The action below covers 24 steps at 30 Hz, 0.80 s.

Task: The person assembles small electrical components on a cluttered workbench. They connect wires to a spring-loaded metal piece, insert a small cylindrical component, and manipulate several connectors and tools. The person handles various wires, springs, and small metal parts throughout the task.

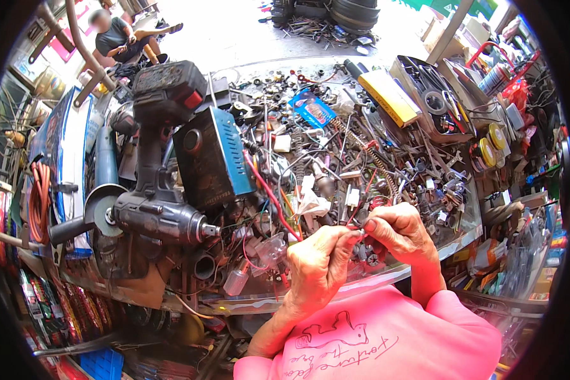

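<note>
Over the near edge of a cluttered workbench, my left hand [318, 261] and my right hand [401, 233] meet at their fingertips. Each is closed in a pinch. Something small lies between the fingertips, too tiny to name, with what looks like a thin reddish wire beside it. A thick red cable [273, 197] runs down from a black and blue metal box [212, 161] and ends close to my left hand. Just left of that hand lie a clear plastic piece [272, 250] and a knurled metal cylinder [235, 282]. Loose small parts lie beyond both hands.
A cordless impact wrench [155, 209] stands at left with an angle grinder's disc [105, 210] next to it. A yellow box [389, 97] and an open tool case [432, 98] lie at the far right. Another person [115, 38] sits at the far left.
</note>
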Motion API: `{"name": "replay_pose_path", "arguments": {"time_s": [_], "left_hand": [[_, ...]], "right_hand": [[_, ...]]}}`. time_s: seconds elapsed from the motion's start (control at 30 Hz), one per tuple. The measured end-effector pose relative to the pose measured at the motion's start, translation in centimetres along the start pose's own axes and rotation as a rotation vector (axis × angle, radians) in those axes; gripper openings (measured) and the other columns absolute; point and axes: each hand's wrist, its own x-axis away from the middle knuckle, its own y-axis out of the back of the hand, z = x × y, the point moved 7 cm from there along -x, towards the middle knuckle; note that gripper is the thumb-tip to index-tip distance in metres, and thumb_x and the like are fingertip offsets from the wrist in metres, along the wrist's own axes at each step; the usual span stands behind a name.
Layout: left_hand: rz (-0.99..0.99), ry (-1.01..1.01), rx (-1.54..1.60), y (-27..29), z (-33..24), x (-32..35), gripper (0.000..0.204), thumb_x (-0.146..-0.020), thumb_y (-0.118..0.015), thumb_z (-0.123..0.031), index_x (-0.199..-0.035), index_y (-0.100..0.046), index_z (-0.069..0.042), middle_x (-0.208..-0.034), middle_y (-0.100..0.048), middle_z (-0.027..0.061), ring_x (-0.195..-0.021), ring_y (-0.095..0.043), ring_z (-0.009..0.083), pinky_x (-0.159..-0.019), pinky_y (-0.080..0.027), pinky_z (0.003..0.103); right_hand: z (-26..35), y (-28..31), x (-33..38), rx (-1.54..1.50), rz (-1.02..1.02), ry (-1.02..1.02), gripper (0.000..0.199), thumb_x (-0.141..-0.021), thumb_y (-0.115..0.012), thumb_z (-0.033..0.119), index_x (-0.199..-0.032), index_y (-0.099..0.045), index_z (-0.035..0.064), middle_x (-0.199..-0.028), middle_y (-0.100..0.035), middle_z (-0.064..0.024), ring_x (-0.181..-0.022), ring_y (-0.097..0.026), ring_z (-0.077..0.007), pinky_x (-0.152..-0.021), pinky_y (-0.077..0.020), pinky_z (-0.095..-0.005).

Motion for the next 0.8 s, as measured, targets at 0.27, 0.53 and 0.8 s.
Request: {"name": "replay_pose_path", "arguments": {"time_s": [0.27,0.53,0.8], "left_hand": [[-0.104,0.157,0.255,-0.8,1.4,-0.4,0.028,-0.089,-0.062,-0.011,-0.113,-0.055,-0.001,-0.073,-0.057,0.0019,-0.056,-0.05,0.0061,-0.048,-0.037,0.017],[-0.151,0.18,-0.039,2.0,0.4,-0.1,0.04,-0.093,-0.055,-0.033,-0.111,-0.058,0.003,-0.057,-0.052,-0.0022,-0.049,-0.045,0.003,-0.046,-0.033,0.018],[-0.412,-0.024,-0.93,12.6,-6.7,-7.2,0.02,-0.082,-0.068,-0.014,-0.095,-0.062,0.0,-0.08,-0.061,0.0091,-0.067,-0.059,0.0192,-0.057,-0.045,0.029]], "right_hand": [[-0.3,1.6,-0.1,-0.003,-0.056,0.033,0.033,-0.095,-0.053,0.021,-0.07,-0.058,0.0002,-0.053,-0.051,0.0006,-0.042,-0.051,-0.0065,-0.037,-0.0385,-0.0211],[-0.3,3.6,-0.4,0.108,-0.144,-0.078,0.027,-0.092,-0.057,0.02,-0.073,-0.063,0.0003,-0.052,-0.054,-0.0023,-0.046,-0.05,-0.0067,-0.041,-0.0374,-0.0264],[-0.1,9.6,-1.8,1.041,-0.388,0.181,0.033,-0.087,-0.059,0.025,-0.065,-0.052,0.0011,-0.057,-0.051,-0.0142,-0.055,-0.052,-0.0345,-0.053,-0.038,-0.0422]]}}
